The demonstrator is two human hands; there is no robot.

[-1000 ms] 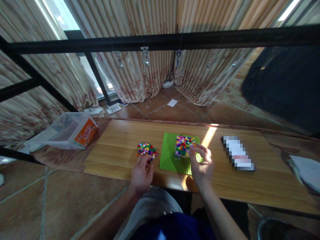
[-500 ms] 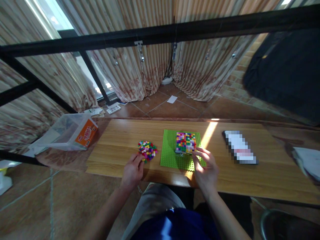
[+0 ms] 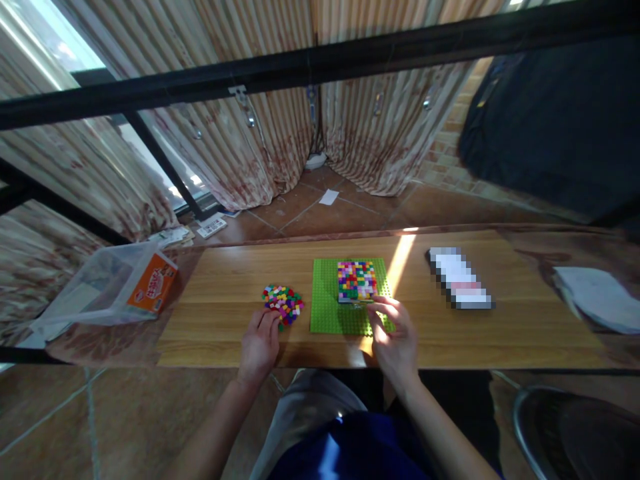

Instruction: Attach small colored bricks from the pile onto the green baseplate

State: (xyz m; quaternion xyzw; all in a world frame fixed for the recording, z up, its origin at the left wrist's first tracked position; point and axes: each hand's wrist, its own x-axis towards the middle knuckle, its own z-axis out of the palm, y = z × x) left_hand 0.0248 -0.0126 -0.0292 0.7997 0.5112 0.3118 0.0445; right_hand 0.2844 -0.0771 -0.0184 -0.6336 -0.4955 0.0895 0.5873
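A green baseplate (image 3: 330,313) lies on the wooden board (image 3: 450,333), with a square patch of many-coloured small bricks (image 3: 357,281) built at its far right. To its left lies a loose pile of small coloured bricks (image 3: 283,303). My left hand (image 3: 259,347) rests at the near edge of that pile, fingers curled with the tips touching the bricks. My right hand (image 3: 393,333) hovers over the plate's near right corner, just below the built patch, fingers loosely bent and apart; nothing shows in it.
A clear plastic box with an orange label (image 3: 120,290) lies on its side at the left. A blurred-out flat object (image 3: 460,287) and papers (image 3: 595,300) lie to the right. A black metal bar (image 3: 320,63) crosses overhead, with curtains behind and a dark stool (image 3: 575,433) at the near right.
My left hand has drawn slightly back toward the near edge of the brick pile. My right hand has slid down from the built patch toward the plate's near corner. The view has shifted.
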